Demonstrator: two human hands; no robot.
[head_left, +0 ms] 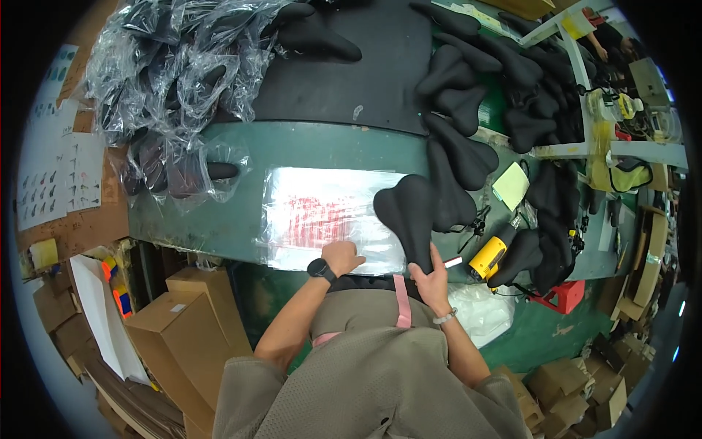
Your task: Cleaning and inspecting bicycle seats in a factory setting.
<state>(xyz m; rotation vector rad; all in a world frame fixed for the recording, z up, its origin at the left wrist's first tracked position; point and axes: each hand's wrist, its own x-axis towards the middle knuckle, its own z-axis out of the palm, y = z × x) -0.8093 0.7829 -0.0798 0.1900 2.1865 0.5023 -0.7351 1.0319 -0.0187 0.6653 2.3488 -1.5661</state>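
A black bicycle saddle (406, 210) is held by its narrow nose in my right hand (433, 282), its wide end pointing away from me over the bench. A small white and red stick-like object (453, 261) juts out beside the same hand's fingers. My left hand (341, 258), a dark watch on its wrist, rests with curled fingers at the near edge of a stack of clear plastic bags (292, 186) with red print. Whether those fingers pinch a bag is hidden. The saddle's wide end overlaps the stack's right side.
Bagged saddles (183, 95) heap at the back left, beside a black mat (351, 88). Bare black saddles (457, 161) crowd the right. A yellow heat-gun-like tool (488, 256) lies right of my right hand. Cardboard boxes (183, 329) stand lower left, a red stool-like object (563, 296) lower right.
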